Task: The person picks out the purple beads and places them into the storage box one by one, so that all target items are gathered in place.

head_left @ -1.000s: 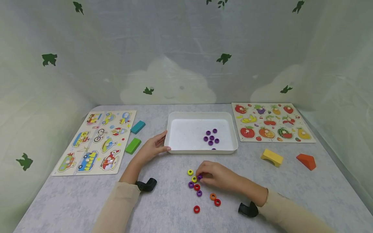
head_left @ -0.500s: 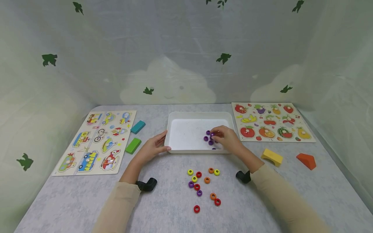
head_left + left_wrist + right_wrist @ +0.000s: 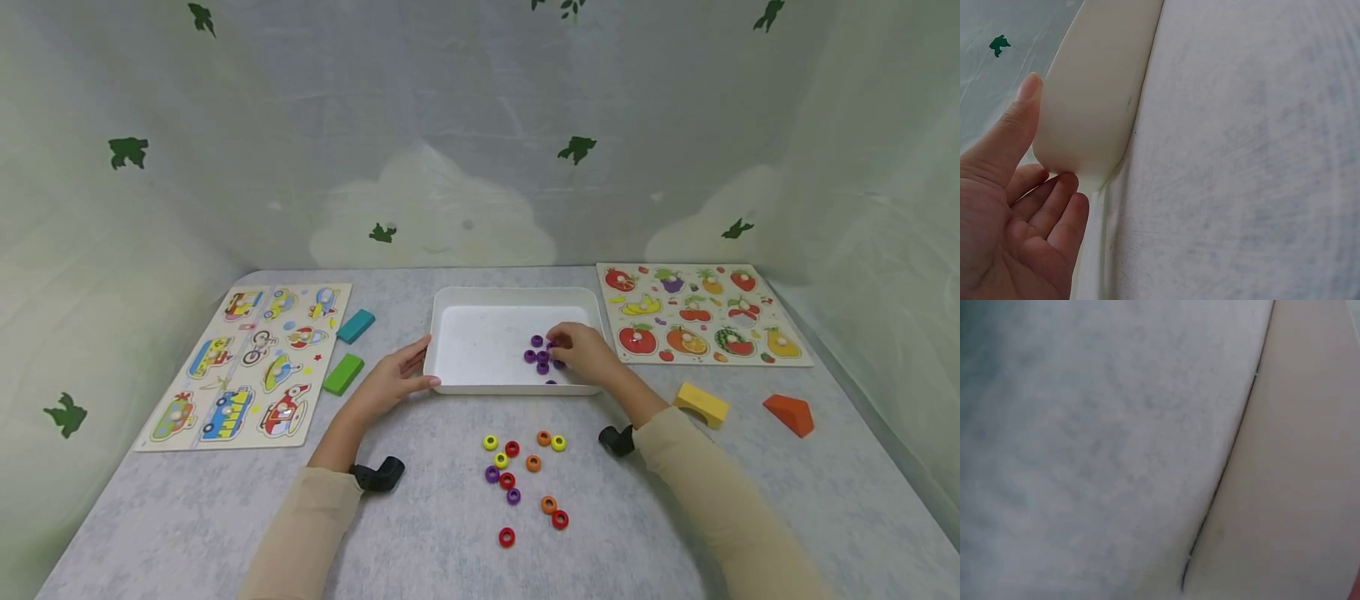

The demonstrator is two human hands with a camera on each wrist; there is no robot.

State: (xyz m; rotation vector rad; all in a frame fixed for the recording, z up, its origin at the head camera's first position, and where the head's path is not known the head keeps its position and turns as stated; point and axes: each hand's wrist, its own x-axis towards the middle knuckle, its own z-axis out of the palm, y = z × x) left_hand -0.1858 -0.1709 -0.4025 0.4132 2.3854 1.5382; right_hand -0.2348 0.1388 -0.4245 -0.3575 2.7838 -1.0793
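Note:
A shallow white tray sits mid-table with several purple beads toward its right side. My left hand grips the tray's near left corner. In the left wrist view, the thumb lies against the tray wall and the curled fingers meet the corner. My right hand reaches over the tray's near right part, fingertips pinching a purple bead among the others. The right wrist view shows the tray's outer wall and tabletop, with the fingers out of sight.
Loose yellow, red, orange and purple beads lie in front of the tray. A vehicle puzzle board with green and teal blocks is left. A fruit puzzle board, yellow arch and orange block are right.
My right hand has carried a purple bead from the loose beads up and right into the tray, then shifted slightly right. The left hand stays on the tray corner.

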